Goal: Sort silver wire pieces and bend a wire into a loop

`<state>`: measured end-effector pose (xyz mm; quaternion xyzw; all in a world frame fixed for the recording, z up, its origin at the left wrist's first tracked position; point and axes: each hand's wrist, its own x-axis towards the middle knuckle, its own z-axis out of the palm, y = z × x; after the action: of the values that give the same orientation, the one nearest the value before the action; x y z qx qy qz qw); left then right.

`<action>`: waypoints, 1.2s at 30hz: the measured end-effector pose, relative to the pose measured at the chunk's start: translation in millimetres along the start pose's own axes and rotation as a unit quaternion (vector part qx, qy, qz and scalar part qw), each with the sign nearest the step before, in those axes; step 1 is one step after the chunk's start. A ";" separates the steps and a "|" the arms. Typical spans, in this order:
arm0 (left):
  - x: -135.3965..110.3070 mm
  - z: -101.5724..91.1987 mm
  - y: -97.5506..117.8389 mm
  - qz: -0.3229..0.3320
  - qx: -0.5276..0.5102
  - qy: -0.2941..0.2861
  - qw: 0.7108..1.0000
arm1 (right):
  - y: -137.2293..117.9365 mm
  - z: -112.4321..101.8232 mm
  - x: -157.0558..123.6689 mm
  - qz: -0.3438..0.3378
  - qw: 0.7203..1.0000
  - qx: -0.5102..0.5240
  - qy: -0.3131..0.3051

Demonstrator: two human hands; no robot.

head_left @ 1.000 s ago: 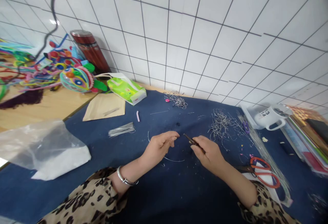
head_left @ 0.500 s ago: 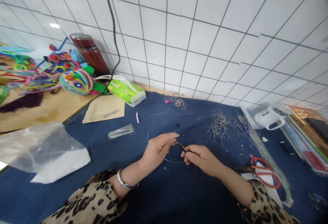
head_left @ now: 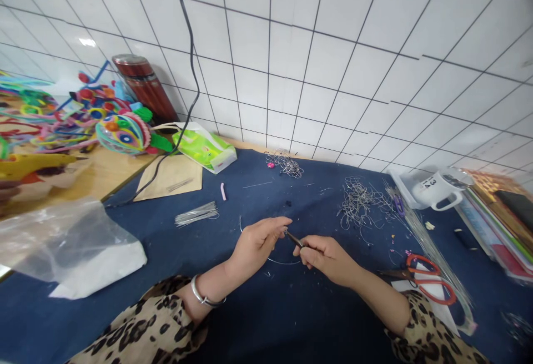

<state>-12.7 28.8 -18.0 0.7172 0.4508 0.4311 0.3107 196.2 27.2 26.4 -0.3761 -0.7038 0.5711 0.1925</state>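
My left hand (head_left: pixel 259 242) pinches a thin silvery wire (head_left: pixel 283 263) between thumb and fingers; the wire curves below and between the two hands. My right hand (head_left: pixel 327 258) is closed around a slim dark tool (head_left: pixel 295 238) with a narrow metal tip, perhaps small pliers; its kind is not clear. The tool's tip meets the left fingertips, which hide where it touches the wire. Left of the hands lies a bundle of straight wires (head_left: pixel 196 214) on the dark blue cloth (head_left: pixel 250 319).
Orange-handled scissors (head_left: pixel 431 281) and long wires lie at right, near a tangle of wire (head_left: pixel 358 203) and a white mug (head_left: pixel 437 191). At left are a plastic bag (head_left: pixel 83 242), a green packet (head_left: pixel 206 147) and a red flask (head_left: pixel 145 86). Another person's hand (head_left: pixel 8 192) holds a yellow glue gun (head_left: pixel 37 165).
At the far left, another person's hand with a yellow glue gun has come into view, and the black cord has swung across the beige cloth. My hands have hardly moved.
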 end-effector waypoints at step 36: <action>0.0 10.0 25.8 -0.203 -0.231 -0.027 0.951 | 22.9 -2.7 0.9 -0.181 0.793 -0.546 0.202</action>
<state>6.0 17.9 -0.8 0.5301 0.4666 0.4318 0.5611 204.6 31.1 5.2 -0.3916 -0.8987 -0.0425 0.1930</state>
